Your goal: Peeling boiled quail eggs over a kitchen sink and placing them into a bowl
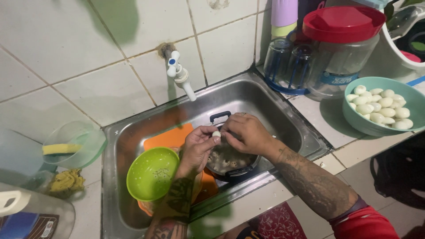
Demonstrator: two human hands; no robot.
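Both hands (pixel 221 139) pinch a small egg (pixel 216 133) above an egg-filled pot (pixel 228 160).

Two hands show at the middle of the frame, a left hand (pixel 198 146) and a right hand (pixel 247 132), with one small white egg (pixel 216 133) between their fingertips. One dark pot (pixel 228 159) with two black handles sits below them; the speckled eggs inside it are too blurred to count. One steel sink (pixel 124 141) fills the centre, with one white tap (pixel 180 76) above it. One green bowl (pixel 152 173) lies at lower left. At right, one teal bowl (pixel 354 117) holds roughly eighteen peeled eggs. One clear jar with a red lid (pixel 343 23) stands at upper right. One yellow sponge (pixel 61 148) lies at far left.
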